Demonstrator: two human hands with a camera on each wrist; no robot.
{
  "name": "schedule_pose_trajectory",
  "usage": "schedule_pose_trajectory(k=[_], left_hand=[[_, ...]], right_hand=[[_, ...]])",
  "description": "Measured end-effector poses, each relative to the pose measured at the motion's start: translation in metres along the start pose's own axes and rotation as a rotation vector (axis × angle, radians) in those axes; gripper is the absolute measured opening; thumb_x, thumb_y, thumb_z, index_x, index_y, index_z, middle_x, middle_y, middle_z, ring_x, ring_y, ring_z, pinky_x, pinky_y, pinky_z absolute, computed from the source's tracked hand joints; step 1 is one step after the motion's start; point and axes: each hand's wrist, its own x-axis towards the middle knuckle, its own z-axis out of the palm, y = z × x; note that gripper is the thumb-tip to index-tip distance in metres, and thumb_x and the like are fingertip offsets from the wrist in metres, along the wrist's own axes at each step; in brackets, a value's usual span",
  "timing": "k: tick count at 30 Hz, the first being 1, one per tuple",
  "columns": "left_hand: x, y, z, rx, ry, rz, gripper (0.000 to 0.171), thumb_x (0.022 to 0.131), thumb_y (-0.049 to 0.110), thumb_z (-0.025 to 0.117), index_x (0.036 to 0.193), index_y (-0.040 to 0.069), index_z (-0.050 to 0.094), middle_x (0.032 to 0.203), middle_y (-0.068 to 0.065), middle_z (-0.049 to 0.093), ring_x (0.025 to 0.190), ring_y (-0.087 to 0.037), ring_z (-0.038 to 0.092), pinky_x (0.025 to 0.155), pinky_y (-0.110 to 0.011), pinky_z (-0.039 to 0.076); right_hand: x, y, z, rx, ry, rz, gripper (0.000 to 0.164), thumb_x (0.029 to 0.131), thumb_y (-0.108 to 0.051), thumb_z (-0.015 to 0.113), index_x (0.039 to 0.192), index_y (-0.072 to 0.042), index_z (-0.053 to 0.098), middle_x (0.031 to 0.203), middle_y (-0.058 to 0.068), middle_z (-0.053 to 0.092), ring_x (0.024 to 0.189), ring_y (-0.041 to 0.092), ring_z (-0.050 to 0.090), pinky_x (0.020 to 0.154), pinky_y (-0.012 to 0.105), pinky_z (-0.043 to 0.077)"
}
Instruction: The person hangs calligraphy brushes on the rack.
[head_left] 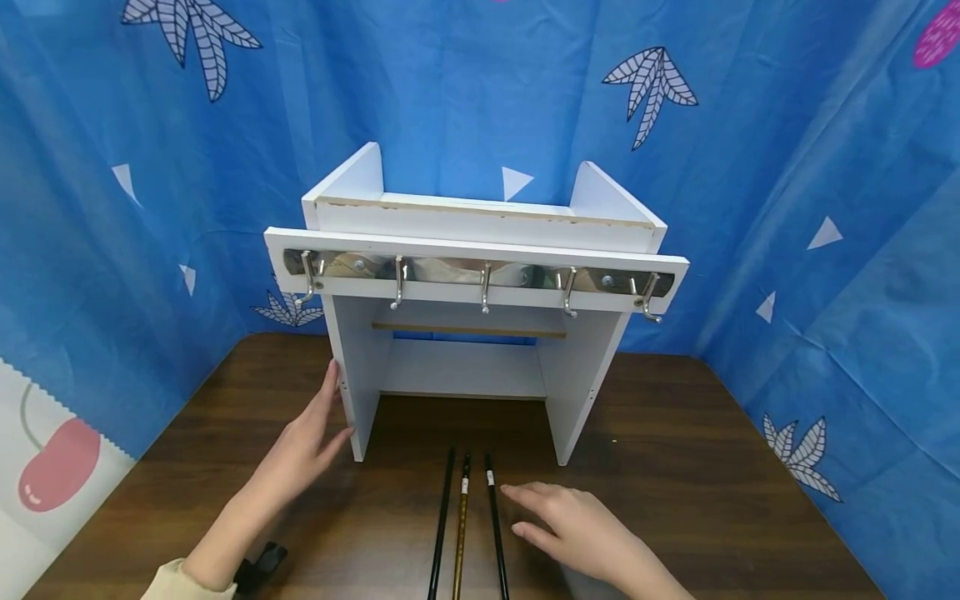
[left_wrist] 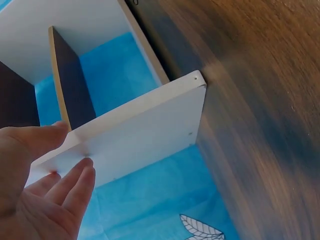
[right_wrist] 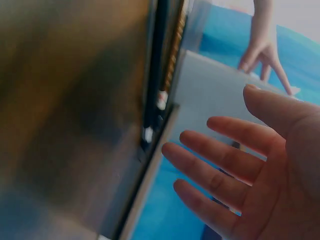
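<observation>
1. A blue curtain [head_left: 480,83] printed with leaf shapes hangs behind the white shelf unit [head_left: 487,223], seen from my remote station.

2. A dark wood-grain worktop [head_left: 660,467] carries the shelf unit and extends in front of it and past both its sides.

3. The shelf unit stands upright, panels and shelves apparently joined; I judge its build largely done, barring fixings I cannot see.

4. A hook rail [head_left: 442,271] spans the front of the shelf unit, overhanging both sides. It looks to be in position, though I cannot tell how it is fastened.

5. Of the hands, the left hand [head_left: 300,446] touches the shelf unit's left side panel [head_left: 363,367], thumb at the front edge and extended fingers against the outer face, without wrapping round it.

6. The right hand [head_left: 558,521], in front of the shelf unit toward its right side, hovers beside a rod, fingers loosely spread and grasping nothing.

7. Three slim rods, a black rod [head_left: 442,525], a gold-brown rod [head_left: 461,525] and another black rod [head_left: 496,525], lie apart in front of the shelf unit, unheld; by my reckoning, any work with them is left to do.

8. Five metal hooks [head_left: 485,287] line the rail across the shelf unit's front.
</observation>
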Motion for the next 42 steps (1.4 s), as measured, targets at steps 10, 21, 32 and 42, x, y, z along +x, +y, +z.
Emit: schedule_pose_trajectory(k=[10, 21, 32, 42], left_hand=[[0.0, -0.004, 0.006, 0.009, 0.027, -0.023, 0.11, 0.07, -0.013, 0.074, 0.15, 0.007, 0.002, 0.142, -0.028, 0.032, 0.091, -0.035, 0.063, 0.07, -0.043, 0.054], [0.0, -0.004, 0.011, 0.0, 0.047, -0.031, 0.108, 0.071, -0.014, 0.073, 0.151, 0.007, 0.003, 0.14, -0.03, 0.033, 0.092, -0.038, 0.062, 0.069, -0.044, 0.054], [0.0, -0.005, 0.012, -0.005, 0.063, -0.03, 0.111, 0.068, -0.017, 0.074, 0.15, 0.007, 0.003, 0.136, -0.031, 0.038, 0.089, -0.036, 0.064, 0.067, -0.04, 0.055], [0.0, -0.005, 0.012, -0.024, 0.055, -0.033, 0.11, 0.069, -0.018, 0.073, 0.151, 0.007, 0.003, 0.135, -0.03, 0.04, 0.088, -0.035, 0.064, 0.067, -0.039, 0.055]], right_hand=[[0.01, -0.008, 0.032, -0.008, -0.125, 0.017, 0.051, 0.091, -0.036, 0.061, 0.133, -0.009, 0.052, 0.099, -0.006, 0.056, 0.071, -0.001, 0.051, 0.052, 0.016, 0.044], [0.018, -0.011, 0.044, -0.036, -0.12, 0.155, 0.055, 0.088, -0.037, 0.064, 0.13, -0.003, 0.052, 0.104, 0.006, 0.059, 0.073, 0.011, 0.06, 0.059, 0.026, 0.052], [0.023, -0.015, 0.047, 0.051, -0.193, 0.23, 0.067, 0.086, -0.031, 0.068, 0.135, 0.008, 0.043, 0.051, -0.008, 0.048, 0.04, 0.002, 0.046, 0.051, 0.017, 0.049], [0.022, -0.012, 0.047, 0.063, -0.168, 0.26, 0.064, 0.084, -0.023, 0.071, 0.131, 0.013, 0.044, 0.045, -0.008, 0.044, 0.033, 0.001, 0.041, 0.045, 0.013, 0.046]])
